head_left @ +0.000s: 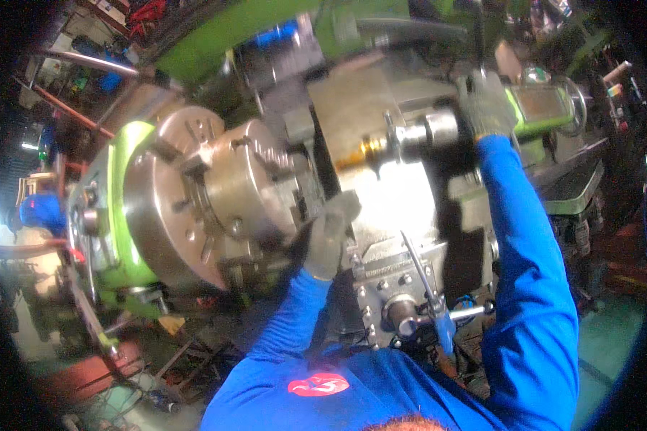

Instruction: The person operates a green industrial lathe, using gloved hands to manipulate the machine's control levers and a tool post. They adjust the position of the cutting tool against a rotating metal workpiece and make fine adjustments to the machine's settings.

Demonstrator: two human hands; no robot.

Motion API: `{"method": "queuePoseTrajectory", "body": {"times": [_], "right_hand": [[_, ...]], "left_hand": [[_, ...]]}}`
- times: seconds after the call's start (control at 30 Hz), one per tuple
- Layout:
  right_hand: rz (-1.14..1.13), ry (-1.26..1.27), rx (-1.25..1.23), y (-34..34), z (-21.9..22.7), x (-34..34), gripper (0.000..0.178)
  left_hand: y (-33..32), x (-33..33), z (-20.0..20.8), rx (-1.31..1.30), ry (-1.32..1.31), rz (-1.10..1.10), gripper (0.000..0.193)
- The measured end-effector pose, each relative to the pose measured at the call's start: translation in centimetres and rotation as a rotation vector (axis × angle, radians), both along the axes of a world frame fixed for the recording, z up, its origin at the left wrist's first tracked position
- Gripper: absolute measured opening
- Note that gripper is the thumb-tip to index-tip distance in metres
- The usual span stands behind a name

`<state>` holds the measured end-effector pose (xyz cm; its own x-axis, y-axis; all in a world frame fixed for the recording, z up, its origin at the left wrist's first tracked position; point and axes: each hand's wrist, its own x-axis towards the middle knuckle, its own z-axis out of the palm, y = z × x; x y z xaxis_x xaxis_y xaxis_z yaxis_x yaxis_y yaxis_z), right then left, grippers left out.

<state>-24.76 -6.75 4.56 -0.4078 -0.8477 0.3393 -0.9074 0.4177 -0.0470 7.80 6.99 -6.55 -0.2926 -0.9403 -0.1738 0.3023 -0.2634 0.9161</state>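
A large metal lathe fills the middle of the view. Its steel chuck (246,183) with stepped jaws is on the left, in front of a wide round faceplate (169,208). My left hand (329,233), in a grey glove, is beside the chuck jaws at the carriage edge; motion blur hides what its fingers do. On the right, my gloved right hand (485,104) is closed round an upright dark lever (479,43) at the green tailstock (543,108). A shiny cylindrical spindle (435,131) with a brassy tip (365,152) points from the tailstock toward the chuck.
Below my hands is the tool carriage (399,273) with bolts, a slanted rod and a blue-handled lever (444,332). A handwheel (579,108) ends the tailstock. At far left, a person in blue (42,210) is near a bright light. A metal tray (575,197) is at right.
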Motion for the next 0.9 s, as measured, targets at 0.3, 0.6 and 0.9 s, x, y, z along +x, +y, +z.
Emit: {"method": "queuePoseTrajectory", "body": {"times": [0.3,0.6,0.9], "right_hand": [[0.129,-0.304,-0.091,1.3,-0.3,-3.0,0.044],[0.275,-0.769,-0.642,16.7,-5.0,-15.6,0.037],[0.315,-1.998,-0.942,50.4,-17.5,-29.6,0.052]], "left_hand": [[11.0,1.0,11.5,-0.202,-0.221,0.100,0.074],[15.9,-3.5,8.3,-0.302,-0.345,0.318,0.059],[16.7,-5.2,9.9,-0.293,-0.865,0.521,0.045]]}}
